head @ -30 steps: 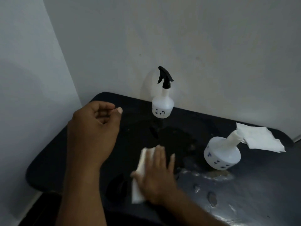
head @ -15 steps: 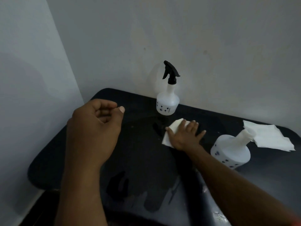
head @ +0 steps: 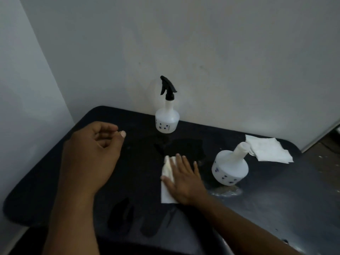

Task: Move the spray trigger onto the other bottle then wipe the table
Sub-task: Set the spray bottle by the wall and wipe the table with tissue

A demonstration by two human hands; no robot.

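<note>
The black spray trigger (head: 167,88) sits on the upright white bottle (head: 167,121) at the back of the dark desk (head: 46,184), close to the wall. The right hand (head: 184,181) lies palm-down mid-desk, its fingers (head: 179,161) straight and slightly spread, pressing a folded white tissue (head: 165,192) flat. The left hand (head: 90,157) is raised over the desk's left side, fingers loosely curled, holding nothing. To the right stands an uncapped bottle (head: 230,168), with more tissues (head: 266,150) just behind it.
</note>
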